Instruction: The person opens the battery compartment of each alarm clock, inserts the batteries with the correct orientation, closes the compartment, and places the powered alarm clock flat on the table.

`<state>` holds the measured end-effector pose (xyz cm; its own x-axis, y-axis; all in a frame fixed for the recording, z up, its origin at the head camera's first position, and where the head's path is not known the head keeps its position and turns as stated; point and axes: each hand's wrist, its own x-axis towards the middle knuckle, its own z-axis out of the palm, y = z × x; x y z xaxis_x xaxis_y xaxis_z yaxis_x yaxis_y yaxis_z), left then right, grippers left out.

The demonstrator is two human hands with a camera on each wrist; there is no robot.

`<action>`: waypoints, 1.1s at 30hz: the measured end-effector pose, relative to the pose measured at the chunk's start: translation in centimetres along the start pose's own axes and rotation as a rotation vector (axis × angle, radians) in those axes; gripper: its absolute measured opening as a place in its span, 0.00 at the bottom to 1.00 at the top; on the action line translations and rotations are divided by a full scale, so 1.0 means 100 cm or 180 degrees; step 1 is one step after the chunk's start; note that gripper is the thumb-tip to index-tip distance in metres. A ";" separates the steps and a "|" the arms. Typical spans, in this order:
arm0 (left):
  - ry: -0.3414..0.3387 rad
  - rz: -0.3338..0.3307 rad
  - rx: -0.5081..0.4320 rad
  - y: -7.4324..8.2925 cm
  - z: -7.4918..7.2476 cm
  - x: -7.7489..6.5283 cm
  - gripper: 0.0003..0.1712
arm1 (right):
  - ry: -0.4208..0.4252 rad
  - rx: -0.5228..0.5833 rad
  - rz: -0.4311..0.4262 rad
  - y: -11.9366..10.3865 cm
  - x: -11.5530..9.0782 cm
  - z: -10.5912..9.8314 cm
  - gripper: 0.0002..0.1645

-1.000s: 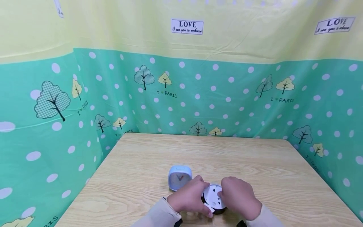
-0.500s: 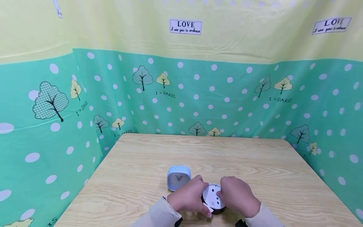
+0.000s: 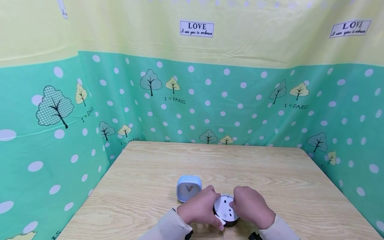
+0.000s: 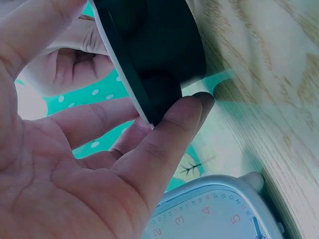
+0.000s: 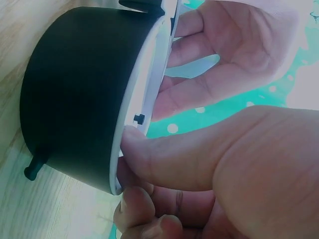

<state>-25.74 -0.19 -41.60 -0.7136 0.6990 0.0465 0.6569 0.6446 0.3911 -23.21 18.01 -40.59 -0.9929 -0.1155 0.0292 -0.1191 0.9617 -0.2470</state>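
Observation:
A round alarm clock (image 3: 226, 208) lies face down or tilted on the table, its white back with small dark knobs and speaker holes showing. In the right wrist view, its black body (image 5: 75, 94) has a short peg foot. My left hand (image 3: 202, 207) grips it from the left, with the thumb (image 4: 174, 124) against the black side and fingers at the white rim. On the right, my right hand (image 3: 253, 207) has its thumb (image 5: 159, 154) and curled index finger pinching at the clock's back near the rim. What lies between those tips is hidden.
Behind my left hand stands a light blue square clock (image 3: 189, 188); its numbered dial (image 4: 214, 214) shows in the left wrist view. The wooden table (image 3: 144, 166) is bordered by a green and yellow patterned curtain (image 3: 210, 110).
The head view shifts slightly. Both hands stay on the round clock, with hardly any visible movement.

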 end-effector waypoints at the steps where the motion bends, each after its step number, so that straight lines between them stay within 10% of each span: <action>1: 0.0006 0.0003 0.0010 0.000 0.000 0.000 0.43 | -0.0018 0.0020 0.0000 0.000 0.000 0.000 0.14; 33: 0.0018 0.0007 0.0040 -0.002 0.004 0.002 0.40 | -0.0165 0.0309 -0.0037 0.003 0.004 0.000 0.12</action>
<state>-25.94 -0.02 -42.00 -0.7135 0.6986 0.0527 0.6615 0.6470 0.3793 -23.62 18.27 -40.69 -0.9898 -0.1416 -0.0168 -0.1276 0.9318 -0.3397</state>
